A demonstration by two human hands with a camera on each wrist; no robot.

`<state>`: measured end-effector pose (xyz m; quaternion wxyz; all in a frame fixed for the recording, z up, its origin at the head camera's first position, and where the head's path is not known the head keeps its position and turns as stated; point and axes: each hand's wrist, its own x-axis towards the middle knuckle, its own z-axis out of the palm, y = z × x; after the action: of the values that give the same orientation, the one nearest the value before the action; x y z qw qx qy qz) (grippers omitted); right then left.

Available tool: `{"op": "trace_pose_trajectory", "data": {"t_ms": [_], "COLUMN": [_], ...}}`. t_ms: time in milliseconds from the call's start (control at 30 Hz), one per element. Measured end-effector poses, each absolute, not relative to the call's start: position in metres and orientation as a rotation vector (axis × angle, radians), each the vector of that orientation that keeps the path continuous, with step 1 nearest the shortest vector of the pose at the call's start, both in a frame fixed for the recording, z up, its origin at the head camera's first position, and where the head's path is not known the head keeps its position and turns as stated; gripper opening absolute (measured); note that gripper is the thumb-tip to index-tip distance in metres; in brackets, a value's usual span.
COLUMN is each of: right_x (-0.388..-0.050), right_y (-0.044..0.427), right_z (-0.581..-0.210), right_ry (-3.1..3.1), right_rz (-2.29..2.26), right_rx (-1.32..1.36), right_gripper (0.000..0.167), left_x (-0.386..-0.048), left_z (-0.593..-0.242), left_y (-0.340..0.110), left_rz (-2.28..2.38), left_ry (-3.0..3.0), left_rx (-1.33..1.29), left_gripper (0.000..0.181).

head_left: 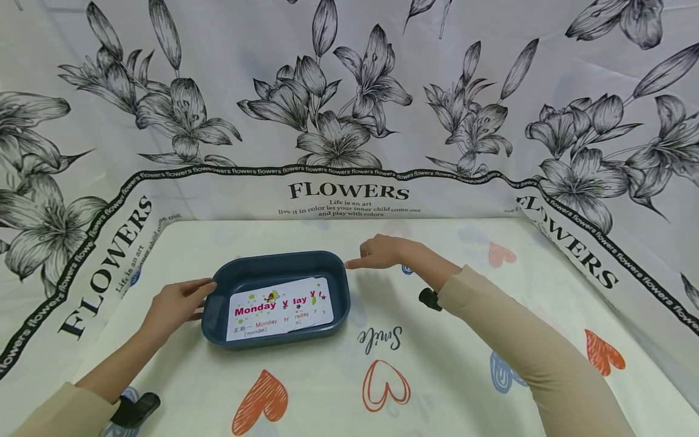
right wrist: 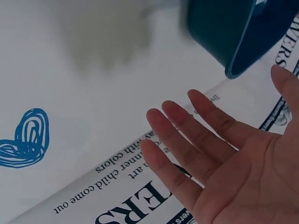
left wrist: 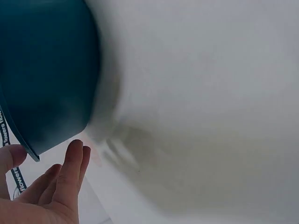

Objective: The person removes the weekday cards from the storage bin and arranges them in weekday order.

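several word cards (head_left: 280,309) are lying face up inside a blue tray (head_left: 273,267), overlapping so that "monday" is showing whole at the left while only ends of other words are peeking out at the right. the tray is sitting left of centre on the pale worktop (head_left: 317,391), apparently resting flat.

at its left end the left hand (head_left: 177,301) is straddling the rim loosely, thumb lying by the edge and fingers reaching out straight beyond the outer wall; it is not visibly gripping anything. near the far right corner the right hand (head_left: 382,252) is hovering with straight, spread fingers, holding nothing; whether its index fingertip is touching the rim, i cannot tell.

judging by this, the cards are looking settled within the tray, so that part is seeming done; neither hand is taking a firm hold, and what is remaining cannot be read from these views.

only the head view is showing the cards' print. the left wrist view is revealing the tray's outer wall and fingers standing just beside it. the right wrist view is baring the spread palm and all its fingers, which are seeming folded from above. behind everything, a flower-printed cloth (head_left: 218,194) is hanging.
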<state>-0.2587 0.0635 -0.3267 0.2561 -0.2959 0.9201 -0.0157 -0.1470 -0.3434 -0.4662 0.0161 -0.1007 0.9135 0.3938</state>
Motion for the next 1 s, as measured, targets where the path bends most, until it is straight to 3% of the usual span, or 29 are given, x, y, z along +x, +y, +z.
{"op": "trace_pose_trajectory", "data": {"t_ms": [367, 1000], "right_x": [-0.255, -0.237], "right_y": [0.047, -0.011], "right_z": [-0.314, -0.318], "right_ry": [2.510, 2.481], "right_rz": [-0.070, -0.210], "right_rx": [-0.883, -1.097], "right_gripper": [0.058, 0.044], "left_x": [-0.108, -0.100], "left_z": [-0.399, -0.400], "left_y": [-0.298, -0.294], "left_rz": [1.383, 1.462], "left_ry": [2.591, 2.524], "left_rx": [-0.416, -0.458], "left_gripper": [0.072, 0.068]}}
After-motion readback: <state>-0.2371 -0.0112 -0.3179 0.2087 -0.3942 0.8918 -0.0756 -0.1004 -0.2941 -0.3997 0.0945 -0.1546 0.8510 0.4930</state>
